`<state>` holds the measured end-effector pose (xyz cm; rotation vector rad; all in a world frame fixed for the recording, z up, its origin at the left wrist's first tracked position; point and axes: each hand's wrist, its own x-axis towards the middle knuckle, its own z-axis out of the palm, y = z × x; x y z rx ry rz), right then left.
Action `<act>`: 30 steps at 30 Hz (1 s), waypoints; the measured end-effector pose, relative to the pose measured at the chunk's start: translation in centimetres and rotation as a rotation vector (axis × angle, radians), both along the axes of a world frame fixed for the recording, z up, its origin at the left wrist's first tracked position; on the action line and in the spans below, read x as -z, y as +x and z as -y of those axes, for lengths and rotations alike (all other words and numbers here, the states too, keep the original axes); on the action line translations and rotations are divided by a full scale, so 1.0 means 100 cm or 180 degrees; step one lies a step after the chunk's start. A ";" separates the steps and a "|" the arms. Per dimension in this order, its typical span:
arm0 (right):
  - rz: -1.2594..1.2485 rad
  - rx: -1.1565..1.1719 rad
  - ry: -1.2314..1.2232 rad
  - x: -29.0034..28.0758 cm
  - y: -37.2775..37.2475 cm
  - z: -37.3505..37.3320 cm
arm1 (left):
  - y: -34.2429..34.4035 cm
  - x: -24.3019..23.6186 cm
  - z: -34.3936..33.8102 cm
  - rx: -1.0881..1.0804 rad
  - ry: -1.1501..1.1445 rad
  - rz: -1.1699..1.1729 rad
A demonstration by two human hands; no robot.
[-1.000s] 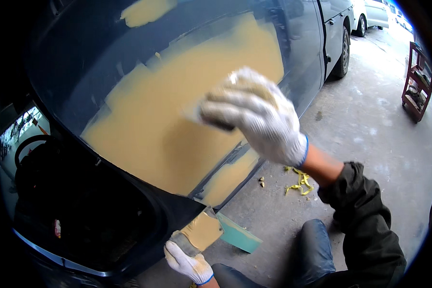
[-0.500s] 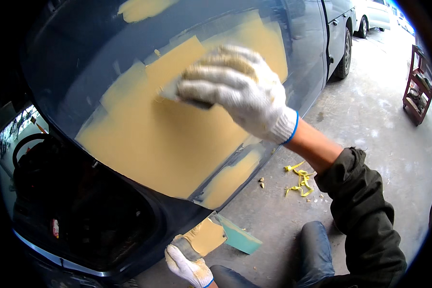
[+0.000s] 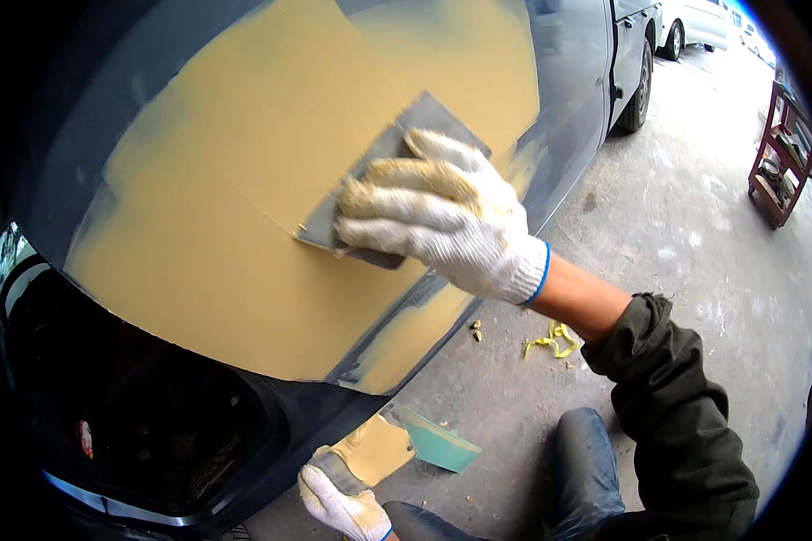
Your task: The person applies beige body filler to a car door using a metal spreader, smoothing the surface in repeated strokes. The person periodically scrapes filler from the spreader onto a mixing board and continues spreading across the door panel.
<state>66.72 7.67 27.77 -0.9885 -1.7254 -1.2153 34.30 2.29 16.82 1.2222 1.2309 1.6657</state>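
My right hand (image 3: 456, 216), in a white knit glove stained with putty, is closed on a wide grey putty spreader (image 3: 431, 115). The fingers press on its face, and the blade lies against the broad patch of tan putty (image 3: 235, 171) on the dark car panel (image 3: 185, 41). Lower down, my left hand (image 3: 341, 505), also gloved, grips a flat putty board (image 3: 383, 449) coated with a thick layer of the tan putty. A green flat sheet (image 3: 440, 442) sticks out beside the board; whether the left hand holds it too, I cannot tell.
Left of the panel lies a dark opening in the car (image 3: 153, 415). Yellow tape scraps (image 3: 552, 341) and small crumbs litter the concrete floor (image 3: 686, 261). A dark red shelf cart (image 3: 782, 158) stands at far right, and a white vehicle (image 3: 695, 22) is parked beyond.
The right hand and spreader have moved slightly down, and the spreader's broad face now shows over the putty. My view has shifted closer to the panel. The left hand keeps its hold.
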 end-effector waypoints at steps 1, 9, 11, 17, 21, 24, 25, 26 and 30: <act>-0.0094 -0.0022 -0.0021 0.012 -0.002 0.000 | -0.002 0.002 -0.001 -0.0041 0.0006 -0.0019; -0.0264 0.0111 -0.0378 0.087 0.002 0.001 | -0.007 -0.017 0.009 0.0012 0.0046 -0.0367; -0.0329 0.0020 -0.0538 0.088 0.001 0.013 | -0.009 -0.017 0.011 0.0092 0.0078 -0.0321; -0.1705 -0.2071 -0.1498 0.060 -0.039 0.097 | 0.003 -0.018 0.012 0.1107 0.0230 -0.0376; -0.2966 -0.3695 -0.3738 0.058 -0.059 0.134 | 0.037 -0.028 0.013 0.1206 0.0328 -0.0284; -0.2867 -0.3212 -0.4303 0.069 -0.048 0.136 | 0.026 -0.038 0.009 0.0827 0.0579 -0.0586; -0.2492 -0.3270 -0.4137 0.073 -0.044 0.130 | 0.017 -0.040 0.009 0.0774 0.0526 -0.0205; -0.1817 -0.2967 -0.3925 0.067 -0.030 0.127 | 0.015 -0.044 0.005 0.0496 0.0389 0.0485; -0.0727 0.0930 -0.1618 0.005 -0.006 0.079 | 0.000 -0.048 0.001 0.0257 0.0430 0.0459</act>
